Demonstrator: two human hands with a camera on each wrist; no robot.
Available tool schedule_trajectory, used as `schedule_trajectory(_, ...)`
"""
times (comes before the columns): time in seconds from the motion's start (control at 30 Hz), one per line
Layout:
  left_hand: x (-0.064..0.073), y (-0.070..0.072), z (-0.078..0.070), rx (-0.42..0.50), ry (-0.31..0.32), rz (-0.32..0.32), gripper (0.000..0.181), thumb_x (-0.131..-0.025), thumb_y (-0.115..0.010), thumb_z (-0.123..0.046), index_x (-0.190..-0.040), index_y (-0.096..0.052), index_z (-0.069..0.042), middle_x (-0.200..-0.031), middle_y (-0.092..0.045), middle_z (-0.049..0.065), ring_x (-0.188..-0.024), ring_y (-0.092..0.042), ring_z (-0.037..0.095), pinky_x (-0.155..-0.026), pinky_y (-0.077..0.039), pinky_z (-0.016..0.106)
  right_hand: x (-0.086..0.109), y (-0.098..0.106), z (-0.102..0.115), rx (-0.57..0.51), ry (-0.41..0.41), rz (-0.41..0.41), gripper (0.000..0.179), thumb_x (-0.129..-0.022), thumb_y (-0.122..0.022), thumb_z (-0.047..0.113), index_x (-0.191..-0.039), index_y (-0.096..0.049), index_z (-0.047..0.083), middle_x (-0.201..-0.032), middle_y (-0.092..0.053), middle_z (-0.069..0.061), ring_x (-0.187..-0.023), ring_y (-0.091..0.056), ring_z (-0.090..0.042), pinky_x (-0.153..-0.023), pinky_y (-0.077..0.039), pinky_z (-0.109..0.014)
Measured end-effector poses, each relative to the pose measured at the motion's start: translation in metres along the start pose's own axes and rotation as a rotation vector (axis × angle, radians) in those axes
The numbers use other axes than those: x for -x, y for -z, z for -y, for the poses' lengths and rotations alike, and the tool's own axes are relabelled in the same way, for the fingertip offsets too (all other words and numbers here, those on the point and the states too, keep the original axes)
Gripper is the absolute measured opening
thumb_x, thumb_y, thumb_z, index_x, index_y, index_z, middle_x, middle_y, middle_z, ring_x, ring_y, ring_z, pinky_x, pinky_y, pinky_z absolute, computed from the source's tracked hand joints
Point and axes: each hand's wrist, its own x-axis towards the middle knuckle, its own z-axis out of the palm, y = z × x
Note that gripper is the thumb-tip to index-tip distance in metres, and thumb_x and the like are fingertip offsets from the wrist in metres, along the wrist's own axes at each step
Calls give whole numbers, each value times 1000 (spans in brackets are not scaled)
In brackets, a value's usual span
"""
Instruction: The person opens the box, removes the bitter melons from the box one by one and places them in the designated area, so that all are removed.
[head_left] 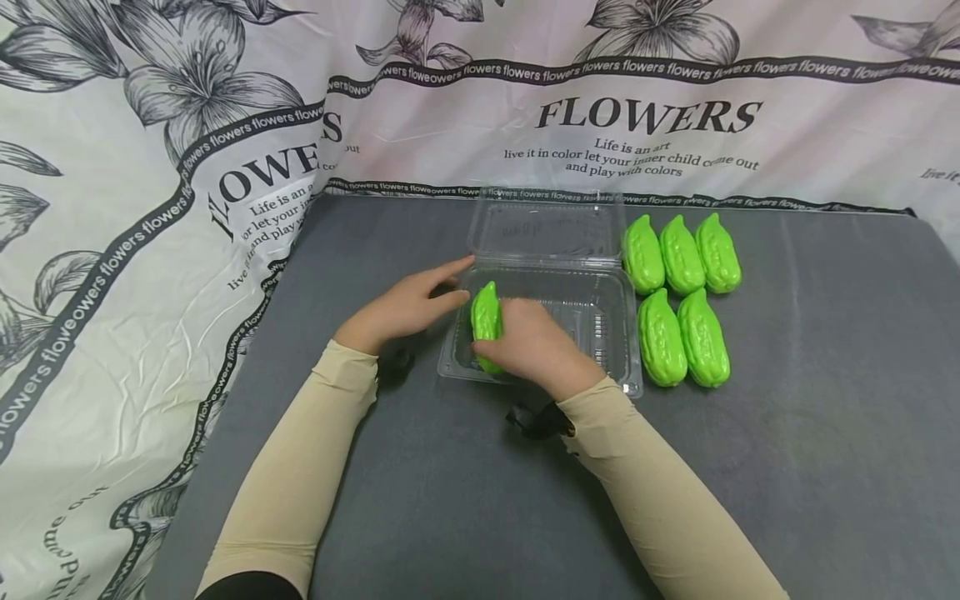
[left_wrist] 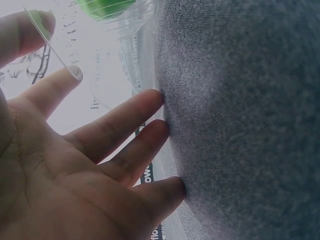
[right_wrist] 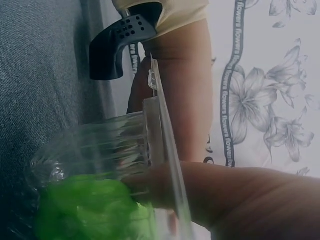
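A clear plastic clamshell box stands on the grey table with its lid laid back. My right hand holds a bright green, ridged toy fruit with a pointed tip, upright at the left side of the box. In the right wrist view this fruit shows through the transparent wall, low in the box; part of it is hidden by my hand. At the box's left rim is my left hand, fingers extended. The left wrist view shows the thumb and index finger of that hand at the rim.
Several more green toy fruits lie in two rows just right of the box. Behind the grey table hangs a floral printed cloth, which also covers the left side. Small black wrist cameras sit beneath both wrists.
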Motion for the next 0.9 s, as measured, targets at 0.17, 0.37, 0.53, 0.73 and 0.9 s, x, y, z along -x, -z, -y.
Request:
schedule_trajectory(0.17,1,1,0,10,4,-1,63,-111,-52,-40,-168,-26,-35,-161,-46,14,-147,-45,33,-113,-42,58,1,2,-1,-11,1,5,21,-90,-76,22,-92,-64,5,-79,-64,-6,-66,-60,-19,-62,-52,-32)
schedule_trajectory(0.37,0,1,-1,-2,5,-1,64,-111,-51,-42,-169,-26,-34,-161,-46,14,-147,-45,33,-114,-42,58,5,7,2,-4,-18,8,23,-90,-77,24,-95,-64,6,-82,-64,-6,-70,-61,-20,-65,-53,-34)
schedule_trajectory(0.53,-2,0,-1,-6,-1,2,64,-110,-52,-44,-168,-26,-35,-162,-46,13,-148,-44,33,-114,-43,57,10,14,4,-14,-28,8,26,-91,-76,24,-103,-65,4,-87,-66,-7,-73,-63,-21,-69,-54,-36)
schedule_trajectory(0.73,-2,0,0,-11,-9,2,65,-110,-54,-44,-168,-27,-36,-161,-47,13,-148,-45,32,-115,-42,57,17,24,4,-8,-9,-7,29,-92,-74,24,-109,-65,2,-87,-66,-8,-73,-62,-21,-70,-54,-37)
schedule_trajectory(0.9,-3,1,1,-19,-24,-5,65,-110,-55,-44,-168,-28,-35,-164,-43,10,-149,-43,31,-116,-40,57,25,34,3,-37,-6,5,34,-93,-73,25,-115,-64,1,-86,-67,-8,-69,-62,-20,-67,-53,-36)
